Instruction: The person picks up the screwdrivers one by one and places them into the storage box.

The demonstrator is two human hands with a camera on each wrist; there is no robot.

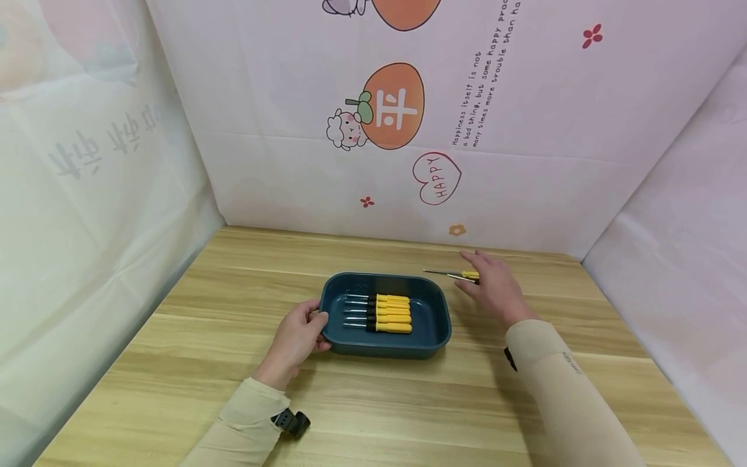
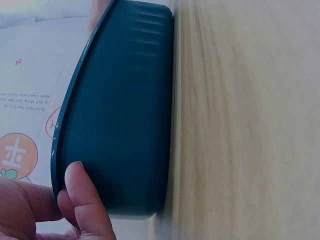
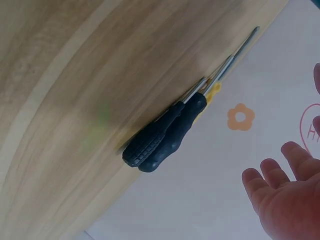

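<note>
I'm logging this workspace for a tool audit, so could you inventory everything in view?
Rounded rectangular tray: one, dark blue, mid-table
Yellow-handled, metal-shafted screwdrivers: about five, yellow and black, lying in the tray
Black-handled, metal-shafted screwdrivers: two, black, on the table right of the tray
Loose yellow-handled screwdriver: at least one, yellow, partly hidden beside the black-handled pair
Wood-grain table: one, light brown, beneath the tray
Printed sheeting: pieces uncertain, pale with coloured prints, behind and both sides
Wrist devices: two, black, one per wrist
Sleeves: two, beige, on the forearms
Left hand: one, bare, gripping the tray's left end
Right hand: one, bare, near the loose screwdrivers
</note>
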